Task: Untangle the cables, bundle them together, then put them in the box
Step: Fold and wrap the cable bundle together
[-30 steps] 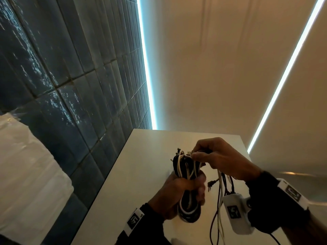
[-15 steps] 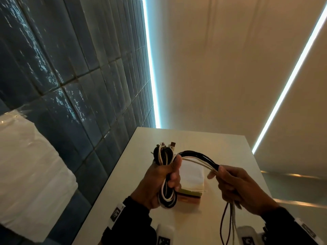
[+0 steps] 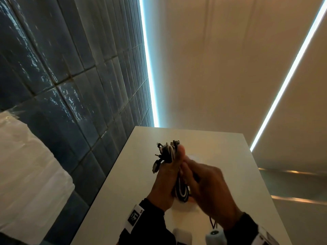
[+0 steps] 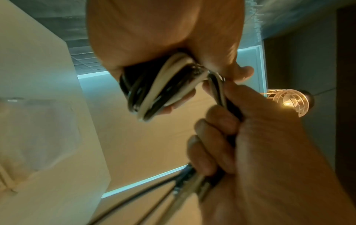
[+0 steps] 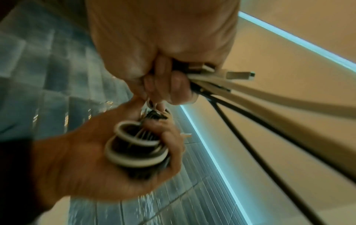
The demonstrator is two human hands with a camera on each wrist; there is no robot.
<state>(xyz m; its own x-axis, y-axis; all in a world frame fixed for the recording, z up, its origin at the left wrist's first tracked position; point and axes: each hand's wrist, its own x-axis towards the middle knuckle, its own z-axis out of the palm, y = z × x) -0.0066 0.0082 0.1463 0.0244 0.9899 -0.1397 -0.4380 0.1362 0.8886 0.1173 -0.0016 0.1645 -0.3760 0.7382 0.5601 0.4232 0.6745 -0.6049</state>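
Observation:
My left hand (image 3: 168, 177) grips a coiled bundle of black and white cables (image 3: 181, 191) upright above the white table (image 3: 221, 144); plug ends stick out above the fist. My right hand (image 3: 207, 188) is pressed close against it, fingers curled round the loose strands. In the left wrist view the bundle (image 4: 159, 86) sits in my left hand's palm (image 4: 163, 30), and my right hand (image 4: 250, 137) clutches strands (image 4: 192, 182) that trail downward. In the right wrist view the loose strands (image 5: 269, 99) run off to the right, and my left hand (image 5: 86, 159) holds the coil (image 5: 134, 146). My hands hide most of a pale thing (image 3: 193, 157) on the table.
A dark blue tiled wall (image 3: 70, 85) runs along the table's left edge. A white plastic-wrapped mass (image 3: 26, 174) lies at the far left. The table's right edge (image 3: 256, 174) drops off to a floor.
My right hand, which held the strands stretched out to the right half a second ago, has swung back against the left hand and the bundle.

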